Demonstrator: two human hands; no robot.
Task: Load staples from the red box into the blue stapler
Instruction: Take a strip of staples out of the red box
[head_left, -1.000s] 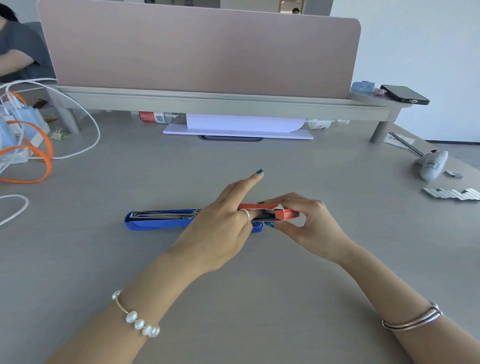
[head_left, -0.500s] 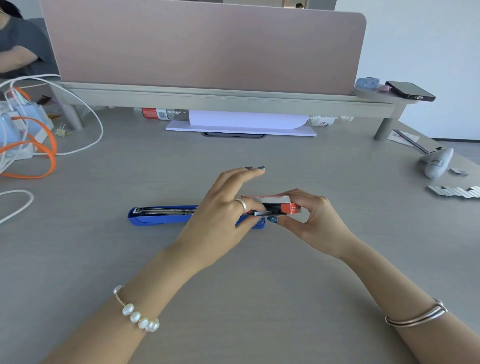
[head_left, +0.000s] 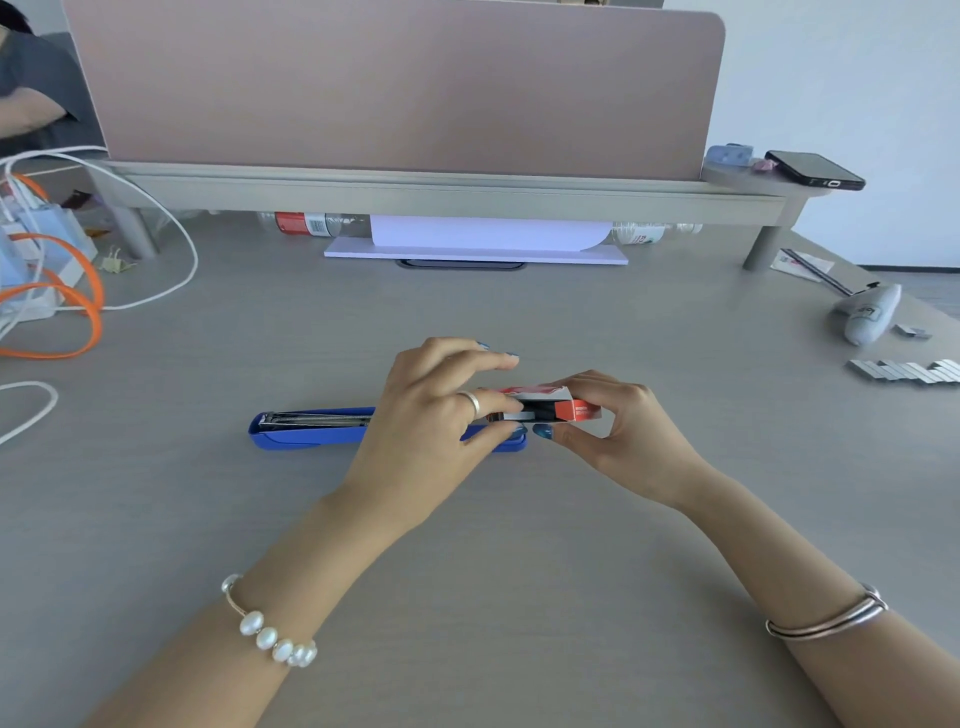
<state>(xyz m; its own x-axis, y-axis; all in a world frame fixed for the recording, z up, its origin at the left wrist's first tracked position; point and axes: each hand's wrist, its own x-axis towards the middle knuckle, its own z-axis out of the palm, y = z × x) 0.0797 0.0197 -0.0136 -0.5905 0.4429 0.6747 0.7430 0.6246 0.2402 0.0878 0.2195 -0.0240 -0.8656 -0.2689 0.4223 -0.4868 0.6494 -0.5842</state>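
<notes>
Two hands meet over the middle of the surface, just above the right end of the stapler. The right hand pinches the box between thumb below and fingers above, its grip clamped on the closed end so that the open end faces left. That seems chosen to leave the opening free for the left hand, whose thumb and forefinger are together at the box's mouth, apparently on something inside; whether they already hold a strip of staples I cannot tell, as the fingers hide it. The other left fingers are lifted clear.

The stapler lies flat and lengthwise, left to right, directly under the hands, probably so a strip can go straight down into it. It is blue, long and low, and it is open: the bright metal channel with its spring shows along the top of the left half. The right half is covered by the left hand.

The box is small, red card with a torn, pale flap at the top and a dark interior at the mouth.
</notes>
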